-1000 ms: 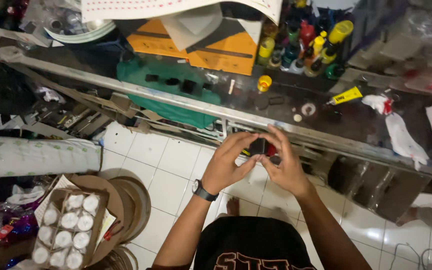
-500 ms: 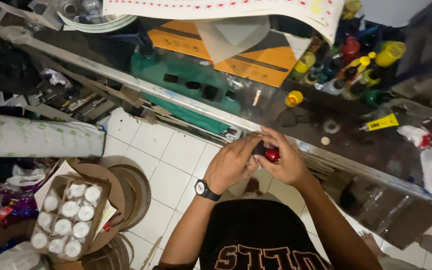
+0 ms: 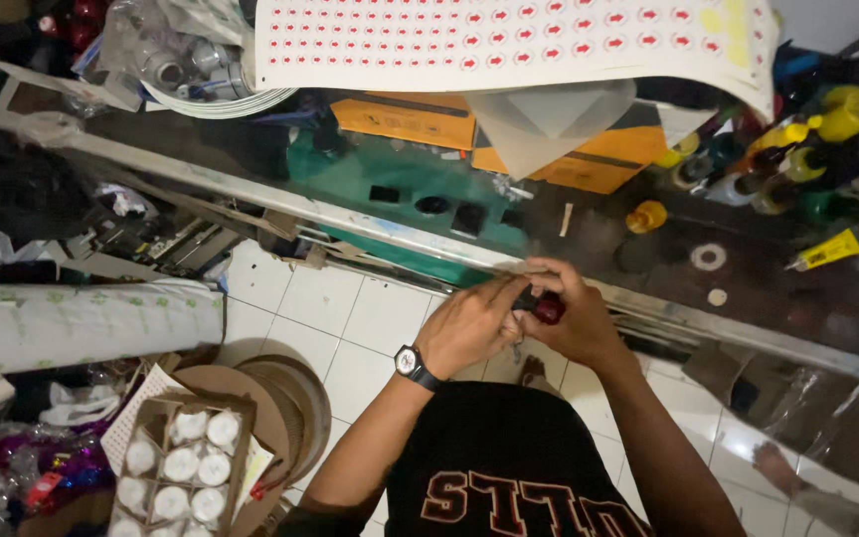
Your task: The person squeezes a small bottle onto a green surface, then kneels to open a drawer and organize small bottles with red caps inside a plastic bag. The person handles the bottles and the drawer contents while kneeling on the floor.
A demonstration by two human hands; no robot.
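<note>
My left hand [image 3: 469, 323] and my right hand [image 3: 574, 318] meet in front of my chest, both closed around a small dark object with a shiny red part [image 3: 546, 309]. The fingers hide most of it. A black wristwatch [image 3: 410, 364] sits on my left wrist. The hands hover at the metal edge of a glass counter [image 3: 370, 224], above the white tiled floor.
On the counter lie a green cutting mat [image 3: 390, 169], orange sheets [image 3: 410, 119], a sticker sheet with red dots [image 3: 509, 40] and several coloured bottles [image 3: 787, 159]. A cardboard box of white-capped jars [image 3: 176, 467] and a wrapped roll [image 3: 72, 323] sit at the lower left.
The view has shifted, so the hands now appear lower and further right against the counter edge. Both hands stay closed on the small red-and-dark object, turning it slightly.
</note>
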